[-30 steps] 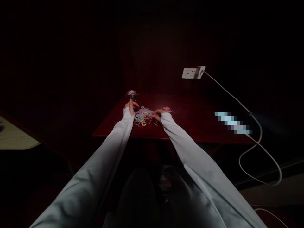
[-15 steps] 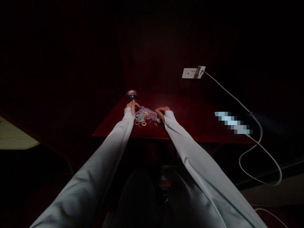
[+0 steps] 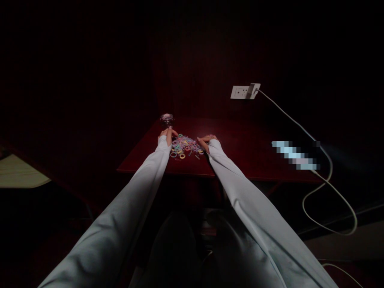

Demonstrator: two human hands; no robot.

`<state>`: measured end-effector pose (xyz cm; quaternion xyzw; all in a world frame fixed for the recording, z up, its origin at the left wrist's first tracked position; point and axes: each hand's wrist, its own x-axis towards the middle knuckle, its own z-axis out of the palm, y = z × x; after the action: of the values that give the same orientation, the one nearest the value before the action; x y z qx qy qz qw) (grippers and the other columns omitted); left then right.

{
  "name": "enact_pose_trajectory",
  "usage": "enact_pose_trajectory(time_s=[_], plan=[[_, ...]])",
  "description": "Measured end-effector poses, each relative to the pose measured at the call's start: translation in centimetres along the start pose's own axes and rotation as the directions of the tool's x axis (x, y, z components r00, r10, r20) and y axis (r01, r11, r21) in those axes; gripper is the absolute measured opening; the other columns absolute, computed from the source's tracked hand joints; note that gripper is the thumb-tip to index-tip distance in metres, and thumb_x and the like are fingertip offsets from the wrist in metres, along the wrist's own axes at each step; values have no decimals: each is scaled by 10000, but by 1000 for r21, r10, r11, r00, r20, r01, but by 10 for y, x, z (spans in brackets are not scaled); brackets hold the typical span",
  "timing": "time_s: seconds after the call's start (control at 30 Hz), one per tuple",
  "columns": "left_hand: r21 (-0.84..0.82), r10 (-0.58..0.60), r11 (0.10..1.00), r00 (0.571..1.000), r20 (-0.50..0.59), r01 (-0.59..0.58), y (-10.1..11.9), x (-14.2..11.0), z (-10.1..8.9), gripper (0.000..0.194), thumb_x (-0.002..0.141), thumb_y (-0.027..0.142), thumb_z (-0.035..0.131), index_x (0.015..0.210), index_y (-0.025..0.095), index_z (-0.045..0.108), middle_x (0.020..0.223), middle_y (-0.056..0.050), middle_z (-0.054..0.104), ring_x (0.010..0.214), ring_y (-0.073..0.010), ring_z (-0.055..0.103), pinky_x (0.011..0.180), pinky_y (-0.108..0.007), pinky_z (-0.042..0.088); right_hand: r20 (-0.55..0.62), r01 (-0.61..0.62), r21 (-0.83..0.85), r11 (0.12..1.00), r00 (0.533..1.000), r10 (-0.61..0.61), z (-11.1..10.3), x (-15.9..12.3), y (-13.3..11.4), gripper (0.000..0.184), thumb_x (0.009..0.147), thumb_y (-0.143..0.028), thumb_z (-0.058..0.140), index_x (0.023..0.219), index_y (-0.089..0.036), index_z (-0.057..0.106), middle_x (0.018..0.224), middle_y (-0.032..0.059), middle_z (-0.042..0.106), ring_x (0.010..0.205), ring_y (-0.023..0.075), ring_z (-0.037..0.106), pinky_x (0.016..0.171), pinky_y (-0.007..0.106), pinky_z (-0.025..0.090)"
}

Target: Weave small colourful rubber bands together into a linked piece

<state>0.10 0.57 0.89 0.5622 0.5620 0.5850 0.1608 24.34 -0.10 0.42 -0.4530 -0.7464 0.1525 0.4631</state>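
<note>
A loose pile of small coloured rings that look like hair ties [image 3: 183, 145] lies on the dark red table, with a few small clip-like pieces [image 3: 197, 157] at its near edge. My left hand [image 3: 167, 134] rests at the pile's left side, thumb raised and a finger stretched toward the rings. On the opposite side, my right hand [image 3: 206, 141] touches the pile's right edge, its fingers extended and apart. Neither hand visibly holds anything, though some fingertips are small and dim. Behind my left hand stands a small clear jar [image 3: 167, 118] with something pinkish at its top.
The table's front edge [image 3: 168, 173] runs just beyond my knees. A white socket [image 3: 240, 92] with a plugged-in charger sits on the back wall. Its white cable [image 3: 330, 164] loops down at the right beside a pixelated object [image 3: 294, 155]. A pale board [image 3: 21, 172] juts in at left.
Both hands stay beside the pile, with only slight finger movement. The whole view has shifted very slightly.
</note>
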Motion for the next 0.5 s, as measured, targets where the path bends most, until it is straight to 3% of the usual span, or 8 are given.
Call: enact_pose_trajectory(time_s=[0.17, 0.33, 0.37, 0.5], plan=[[29, 44, 999, 999, 21, -44, -1, -1, 0, 415, 1041, 461, 551, 708, 254, 688, 907, -53, 751, 1027, -265, 689, 1037, -374, 507, -6, 21, -66, 998, 1000, -22, -1, 1, 4, 389, 1085, -499, 602, 965, -283, 903, 1036, 59, 861, 1107, 269, 737, 1183, 484, 434], [104, 132, 984, 984, 124, -145, 1, -5, 2, 63, 905, 306, 734, 877, 250, 733, 1056, -47, 774, 1099, -276, 695, 1129, -407, 495, -17, -8, -107, 994, 1000, 6, 0, 2, 7, 293, 1070, -401, 632, 1042, -275, 896, 1074, 77, 823, 1104, 281, 711, 1157, 471, 460], [115, 160, 977, 974, 162, -180, 1, -6, 3, 64, 880, 290, 762, 932, 254, 751, 1139, -47, 787, 1169, -287, 694, 1167, -423, 481, -18, -11, -112, 994, 1000, 9, 1, 2, 7, 282, 1065, -386, 635, 1043, -277, 894, 1075, 78, 817, 1100, 284, 705, 1155, 475, 461], [131, 202, 957, 919, 338, -258, -4, -7, 4, 375, 792, 297, 852, 1161, 264, 794, 1469, -67, 726, 1446, -340, 616, 1275, -470, 442, -15, -5, -123, 992, 1000, 4, 2, 3, 9, 265, 1047, -373, 644, 1044, -281, 893, 1076, 76, 808, 1100, 292, 688, 1147, 484, 466]])
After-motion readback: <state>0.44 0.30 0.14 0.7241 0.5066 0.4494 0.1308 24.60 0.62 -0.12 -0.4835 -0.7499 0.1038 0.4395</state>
